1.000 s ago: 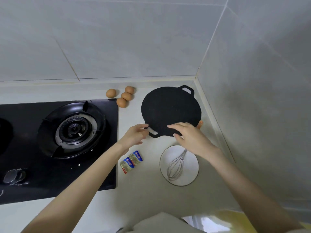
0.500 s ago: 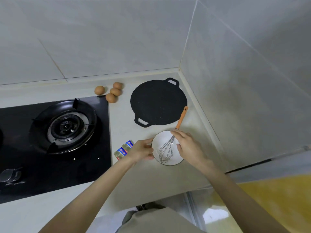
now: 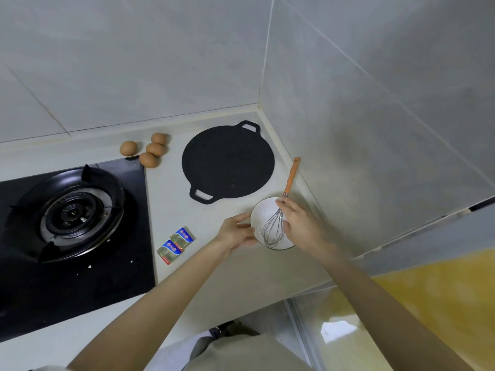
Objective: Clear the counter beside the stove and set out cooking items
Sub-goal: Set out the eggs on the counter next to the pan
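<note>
— Grip status?
— My left hand (image 3: 235,232) holds the white bowl (image 3: 265,212) at its 9 o'clock rim. My right hand (image 3: 301,226) curls round the 3 o'clock side. Both are closed on it.
— Layout, left to right?
— Burner (image 3: 72,212); four eggs (image 3: 155,149) at the pan's 10 o'clock; two packets (image 3: 182,235) at its 7; black pan (image 3: 227,162); bowl at its 5, with the whisk (image 3: 273,228) inside, handle toward 1.
</note>
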Demonstrator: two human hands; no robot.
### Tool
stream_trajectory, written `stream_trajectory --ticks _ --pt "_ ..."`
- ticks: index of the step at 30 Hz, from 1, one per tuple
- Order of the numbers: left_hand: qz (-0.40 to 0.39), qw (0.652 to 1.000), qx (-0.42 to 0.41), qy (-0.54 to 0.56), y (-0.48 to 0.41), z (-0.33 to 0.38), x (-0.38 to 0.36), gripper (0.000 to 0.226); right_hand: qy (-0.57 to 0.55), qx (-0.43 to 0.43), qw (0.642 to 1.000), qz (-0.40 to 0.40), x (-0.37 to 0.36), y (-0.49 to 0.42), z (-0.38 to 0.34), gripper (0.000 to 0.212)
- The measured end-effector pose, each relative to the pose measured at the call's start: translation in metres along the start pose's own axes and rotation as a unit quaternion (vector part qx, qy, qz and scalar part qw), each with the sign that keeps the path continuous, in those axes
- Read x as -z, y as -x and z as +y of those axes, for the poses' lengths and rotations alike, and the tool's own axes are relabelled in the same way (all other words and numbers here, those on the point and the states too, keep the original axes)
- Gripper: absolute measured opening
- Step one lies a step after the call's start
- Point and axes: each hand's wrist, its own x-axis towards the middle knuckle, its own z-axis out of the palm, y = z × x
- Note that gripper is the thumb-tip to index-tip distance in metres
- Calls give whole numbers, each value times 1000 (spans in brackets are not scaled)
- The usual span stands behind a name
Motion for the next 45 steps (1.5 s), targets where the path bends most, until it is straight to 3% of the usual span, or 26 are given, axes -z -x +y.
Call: stream_trajectory --ticks 19,25,28,32,38,41,45 --pt "9 996 59 65 -15 -2 -46 57 -31 15 998 -48 7 -10 40 56" --pt "-4 999 39 30 -9 -3 -43 52 -19 38 998 -38 7 -7 43 56" --pt "6 997 1 -74 0 1 -24 48 -40 34 998 -27 11 -9 30 53" --pt "81 971 -74 -213 16 0 22 36 -95 67 993 -6 14 -15 -6 48" --pt "224 916 -129 -306 56 -22 93 37 -112 127 985 -43 3 -31 -64 47" --pt "301 868 -117 -378 74 -40 121 48 -110 153 978 -92 -16 -44 -96 49" --pt "319 833 -80 -445 80 -56 140 63 -117 178 965 -152 -40 -56 -130 53"
